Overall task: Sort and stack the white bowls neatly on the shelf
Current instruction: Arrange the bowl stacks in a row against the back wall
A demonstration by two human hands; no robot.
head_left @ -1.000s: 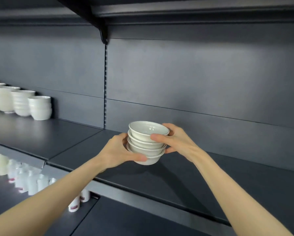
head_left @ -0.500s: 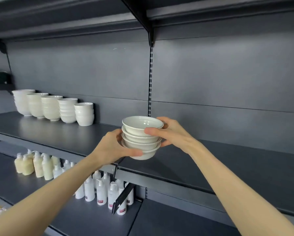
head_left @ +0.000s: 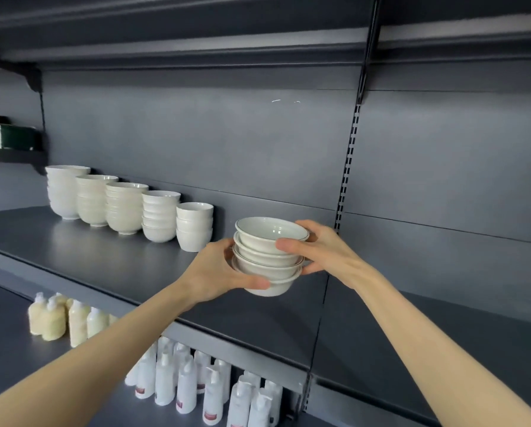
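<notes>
Dark grey shelf (head_left: 110, 260), five stacks of white bowls (head_left: 128, 204) at 10 o'clock.
Left hand (head_left: 218, 272) and right hand (head_left: 322, 251) each clasp the bowl stack (head_left: 269, 257), held above the shelf, just beside the row's end.

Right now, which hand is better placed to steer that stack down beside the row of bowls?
Probably the left hand: it cups the held stack of white bowls from beneath, nearest the shelved row of white bowl stacks.
</notes>
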